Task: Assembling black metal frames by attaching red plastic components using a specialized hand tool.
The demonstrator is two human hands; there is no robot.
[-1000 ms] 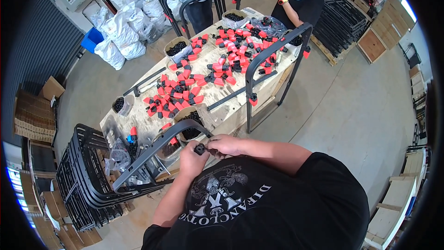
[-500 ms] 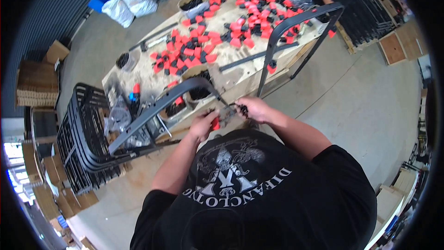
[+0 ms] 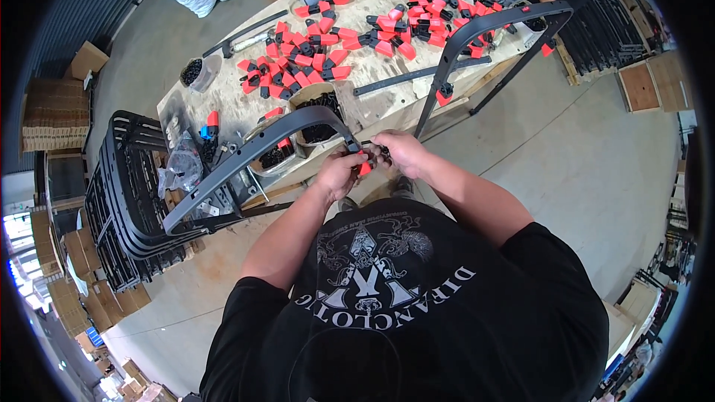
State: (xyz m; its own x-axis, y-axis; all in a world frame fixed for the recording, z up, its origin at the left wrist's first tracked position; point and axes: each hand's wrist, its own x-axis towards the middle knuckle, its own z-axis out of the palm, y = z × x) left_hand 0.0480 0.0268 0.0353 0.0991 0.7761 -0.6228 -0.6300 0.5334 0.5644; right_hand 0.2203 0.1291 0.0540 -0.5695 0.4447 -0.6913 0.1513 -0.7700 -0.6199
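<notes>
Left hand (image 3: 337,176) neared the curved frame (image 3: 258,143); it holds a red part (image 3: 365,168).

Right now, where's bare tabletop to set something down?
Bare wood shows between the small left tub and left red-black heap, and between that heap, the right heap and the flat bar. It's crowded within both heaps and around the near-left plastic bag.

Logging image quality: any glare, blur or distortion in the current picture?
Head view: fisheye bows the corrugated wall; glare whitens the lower left rim; red-and-black parts look sharp; dark pieces by the right hand are too small to resolve.
</notes>
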